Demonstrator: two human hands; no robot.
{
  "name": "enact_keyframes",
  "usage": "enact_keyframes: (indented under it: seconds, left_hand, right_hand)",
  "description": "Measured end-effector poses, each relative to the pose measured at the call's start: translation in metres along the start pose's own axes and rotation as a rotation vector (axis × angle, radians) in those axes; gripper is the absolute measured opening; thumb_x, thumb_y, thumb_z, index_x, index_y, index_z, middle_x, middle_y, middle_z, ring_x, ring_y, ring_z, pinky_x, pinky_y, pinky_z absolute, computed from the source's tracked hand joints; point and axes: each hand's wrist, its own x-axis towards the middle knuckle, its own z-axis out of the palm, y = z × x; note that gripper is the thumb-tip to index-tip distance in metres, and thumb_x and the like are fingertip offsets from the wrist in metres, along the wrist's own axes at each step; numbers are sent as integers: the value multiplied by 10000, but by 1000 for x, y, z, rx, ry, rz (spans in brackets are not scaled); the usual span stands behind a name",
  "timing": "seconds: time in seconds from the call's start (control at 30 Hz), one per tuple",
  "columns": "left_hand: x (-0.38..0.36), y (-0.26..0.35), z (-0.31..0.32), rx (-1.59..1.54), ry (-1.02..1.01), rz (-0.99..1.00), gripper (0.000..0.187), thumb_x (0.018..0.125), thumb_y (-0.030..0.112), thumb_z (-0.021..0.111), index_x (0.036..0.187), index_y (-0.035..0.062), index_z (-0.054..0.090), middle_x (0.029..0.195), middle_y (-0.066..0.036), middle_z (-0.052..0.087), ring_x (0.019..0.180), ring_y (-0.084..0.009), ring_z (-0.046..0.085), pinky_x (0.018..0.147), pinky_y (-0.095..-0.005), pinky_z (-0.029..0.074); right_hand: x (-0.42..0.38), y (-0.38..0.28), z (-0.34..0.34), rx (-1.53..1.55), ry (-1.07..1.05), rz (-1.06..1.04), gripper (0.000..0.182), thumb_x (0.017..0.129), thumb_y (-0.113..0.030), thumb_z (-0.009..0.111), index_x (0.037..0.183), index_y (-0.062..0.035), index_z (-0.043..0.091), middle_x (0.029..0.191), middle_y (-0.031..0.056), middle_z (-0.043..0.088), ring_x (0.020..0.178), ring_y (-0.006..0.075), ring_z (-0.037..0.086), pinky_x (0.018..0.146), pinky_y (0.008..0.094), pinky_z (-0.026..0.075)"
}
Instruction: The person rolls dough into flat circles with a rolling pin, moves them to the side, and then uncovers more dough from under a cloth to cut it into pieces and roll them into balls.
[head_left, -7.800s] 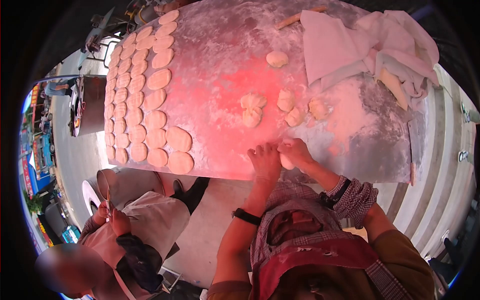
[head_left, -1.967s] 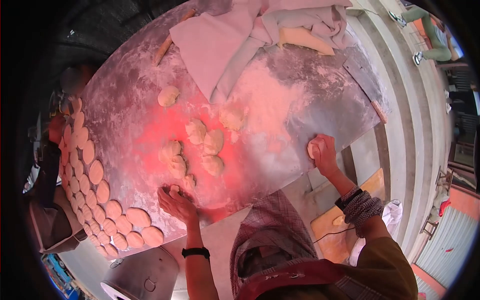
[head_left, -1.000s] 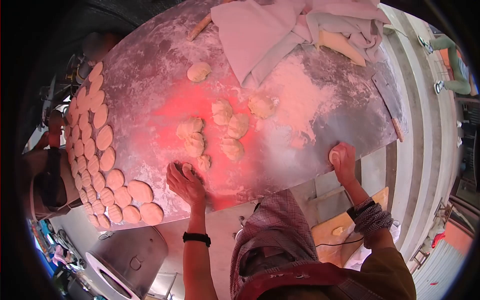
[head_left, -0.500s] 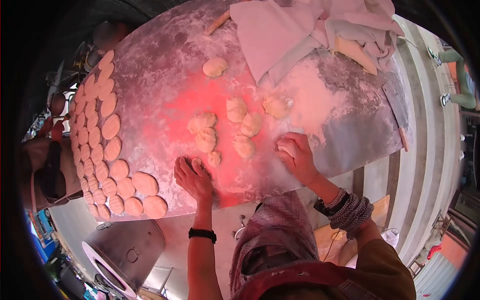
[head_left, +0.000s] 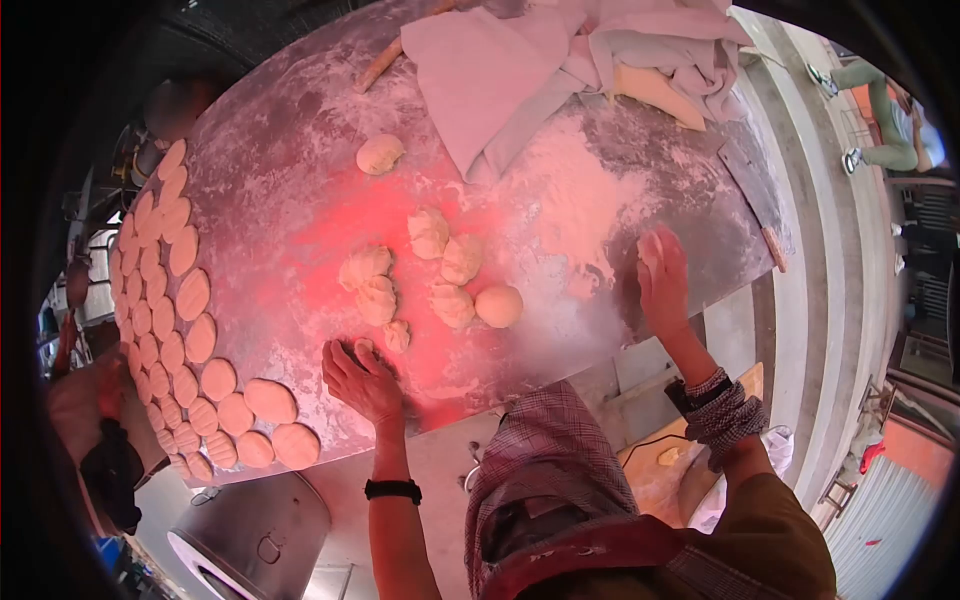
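My left hand rests on the floured table near its front edge, fingers curled down; whatever lies under the palm is hidden. Next to it is a small dough lump, apart from the fingers. Off to the right, my right hand curls over a pale piece of dough, mostly covered by the fingers. Between the hands sit rough dough lumps and one smooth dough ball. A lone dough piece lies farther back.
Flattened dough rounds line the table's left side. A cloth and rolling pin lie at the back. A cleaver lies at the right edge. Loose flour covers the table. A person stands left; a metal pot stands below.
My right hand has moved right. A smooth dough ball now sits where it was, and the rough lump ahead of it is gone from its place. My left hand stays put; the view has shifted.
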Motion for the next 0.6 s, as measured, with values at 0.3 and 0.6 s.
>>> enact_keyframes:
  seconds: [0.3, 0.6]
  left_hand:
    - [1, -1, 4, 48, 3, 5, 439, 994, 367, 449, 1284, 46, 524, 1331, -130, 527, 1221, -337, 468, 1020, -472, 340]
    - [0, -3, 6, 46, 11, 19, 455, 990, 384, 466, 1292, 48, 521, 1330, -129, 529, 1226, -334, 466, 1021, -476, 337]
  right_hand:
    - [-47, 3, 25, 120, -75, 94, 314, 857, -177, 648, 1140, -47, 611, 1227, 120, 564, 1126, 352, 516, 989, 443, 416]
    - [-1, -12, 43, -1, 5, 203, 234, 867, -255, 638, 985, -54, 612, 1090, 132, 568, 997, 343, 504, 860, 458, 418]
